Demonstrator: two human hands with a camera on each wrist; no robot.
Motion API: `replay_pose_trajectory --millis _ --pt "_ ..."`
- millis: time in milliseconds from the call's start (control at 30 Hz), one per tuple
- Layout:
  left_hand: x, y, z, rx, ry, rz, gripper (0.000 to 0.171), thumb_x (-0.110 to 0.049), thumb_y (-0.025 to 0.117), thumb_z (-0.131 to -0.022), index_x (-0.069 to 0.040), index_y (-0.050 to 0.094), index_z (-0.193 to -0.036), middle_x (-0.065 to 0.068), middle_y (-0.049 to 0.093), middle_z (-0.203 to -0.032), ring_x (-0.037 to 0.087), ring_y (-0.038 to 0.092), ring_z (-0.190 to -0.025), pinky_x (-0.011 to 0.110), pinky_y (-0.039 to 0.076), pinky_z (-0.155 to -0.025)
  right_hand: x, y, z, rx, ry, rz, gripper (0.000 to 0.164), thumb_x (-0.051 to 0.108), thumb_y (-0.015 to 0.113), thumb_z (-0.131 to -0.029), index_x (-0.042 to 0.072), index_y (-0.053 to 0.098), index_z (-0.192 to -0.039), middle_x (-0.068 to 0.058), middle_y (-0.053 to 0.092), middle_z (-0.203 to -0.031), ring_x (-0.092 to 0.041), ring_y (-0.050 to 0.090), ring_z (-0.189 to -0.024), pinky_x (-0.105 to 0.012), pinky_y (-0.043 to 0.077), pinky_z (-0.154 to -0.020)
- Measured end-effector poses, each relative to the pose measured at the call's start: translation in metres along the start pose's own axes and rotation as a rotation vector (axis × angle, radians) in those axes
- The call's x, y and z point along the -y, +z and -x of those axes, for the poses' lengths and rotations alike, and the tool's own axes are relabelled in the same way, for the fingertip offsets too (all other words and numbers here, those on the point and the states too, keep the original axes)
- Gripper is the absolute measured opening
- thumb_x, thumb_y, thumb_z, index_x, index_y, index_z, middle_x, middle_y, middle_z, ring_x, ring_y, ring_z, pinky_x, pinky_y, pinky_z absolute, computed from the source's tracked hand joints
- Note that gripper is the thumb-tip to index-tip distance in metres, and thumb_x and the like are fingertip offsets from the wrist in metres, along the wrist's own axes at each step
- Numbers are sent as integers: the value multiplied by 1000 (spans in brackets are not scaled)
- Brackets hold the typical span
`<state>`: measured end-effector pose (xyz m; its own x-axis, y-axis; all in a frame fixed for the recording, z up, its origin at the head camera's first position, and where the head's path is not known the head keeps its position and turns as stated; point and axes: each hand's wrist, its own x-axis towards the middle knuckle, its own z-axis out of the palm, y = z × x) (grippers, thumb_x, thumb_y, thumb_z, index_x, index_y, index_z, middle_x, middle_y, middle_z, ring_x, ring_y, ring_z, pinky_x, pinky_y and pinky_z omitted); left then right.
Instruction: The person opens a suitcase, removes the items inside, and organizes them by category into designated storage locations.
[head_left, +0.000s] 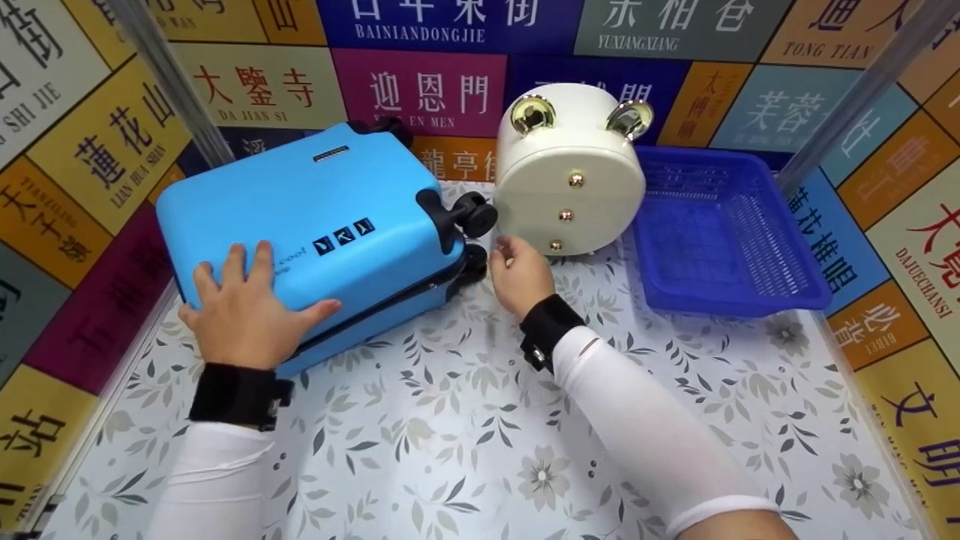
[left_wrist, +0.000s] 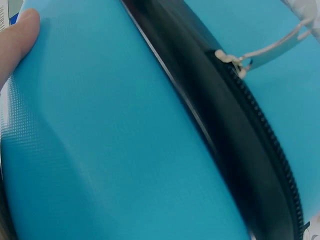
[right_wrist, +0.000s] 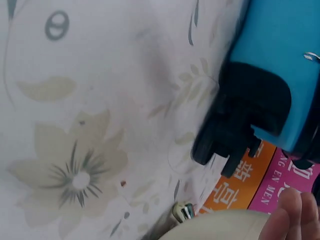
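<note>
A bright blue hard-shell suitcase (head_left: 300, 180) lies on its side at the left, its black wheels (head_left: 474, 215) pointing right. My left hand (head_left: 247, 319) rests on its upper face with fingers spread. The left wrist view shows the shell close up, with a dark zipper band (left_wrist: 200, 100) and a pale cord (left_wrist: 275, 50) on the zip. Between the wheels and a cream drum-shaped case (head_left: 566, 161) is my right hand (head_left: 523, 277), fingers loosely bent and holding nothing. Gold studs dot the case's front. In the right wrist view, fingertips (right_wrist: 290, 215) overlap the case's edge.
A blue plastic basket (head_left: 735, 296) stands right of the cream case, close against it. Under everything is a white leaf-patterned tabletop (head_left: 465, 420). Colourful lettered panels (head_left: 420, 82) rise at the back and both sides, with clear upright posts at the rear corners.
</note>
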<state>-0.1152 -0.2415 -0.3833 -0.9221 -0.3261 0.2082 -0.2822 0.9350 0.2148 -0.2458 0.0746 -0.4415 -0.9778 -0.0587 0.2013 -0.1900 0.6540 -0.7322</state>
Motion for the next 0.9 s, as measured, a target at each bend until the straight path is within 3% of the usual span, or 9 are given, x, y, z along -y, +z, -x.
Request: replay_pose_trajectory --millis 167,367,467,567,667,767,900 --pt "1 0 -1 -14 24 16 124 -92 50 -49 -25 20 -149 16 21 -152 50 13 -135 81 17 -83 3 -8 -7 -4 -31 -25 42 25 53 -90 7 51 -128 -7 59 -117 -19 61 -96 -31 47 -87" --pt "2 1 -3 -19 38 7 123 -92 49 -49 -26 20 -149 15 20 -153 51 13 -135 81 15 -86 10 -14 -19 26 -159 19 56 21 57 -87 13 39 -140 -5 41 -142 -24 50 -120 -32 39 -102" --pt "2 2 -3 -24 48 -2 121 -92 48 -50 -28 20 -149 14 21 -153 50 13 -135 81 15 -86 17 -18 -27 102 -204 73 66 23 58 -86 23 29 -146 1 25 -153 -25 33 -134 -38 30 -109" --pt "2 2 -3 -36 58 -3 120 -92 49 -50 -28 22 -148 13 23 -153 49 16 -134 80 16 -87 24 -20 -34 206 -239 124 71 26 57 -86 31 22 -148 6 14 -156 -27 23 -138 -41 25 -111" --pt "3 3 -4 -42 71 -4 119 -92 50 -50 -29 23 -148 12 24 -152 47 18 -134 80 16 -87 29 -20 -40 256 -256 156 66 26 56 -87 30 27 -146 7 20 -154 -25 24 -136 -38 26 -111" --pt "6 2 -7 -40 86 -2 118 -91 50 -50 -30 23 -148 12 25 -152 47 18 -134 79 16 -88 31 -20 -42 256 -253 177 58 24 57 -88 27 36 -142 7 32 -149 -23 29 -132 -34 28 -110" --pt "17 -2 -12 -7 100 11 116 -90 50 -52 -32 20 -148 11 21 -154 47 14 -136 80 12 -90 34 -17 -38 261 -258 184 54 26 58 -89 24 40 -139 7 37 -145 -21 34 -127 -34 30 -108"
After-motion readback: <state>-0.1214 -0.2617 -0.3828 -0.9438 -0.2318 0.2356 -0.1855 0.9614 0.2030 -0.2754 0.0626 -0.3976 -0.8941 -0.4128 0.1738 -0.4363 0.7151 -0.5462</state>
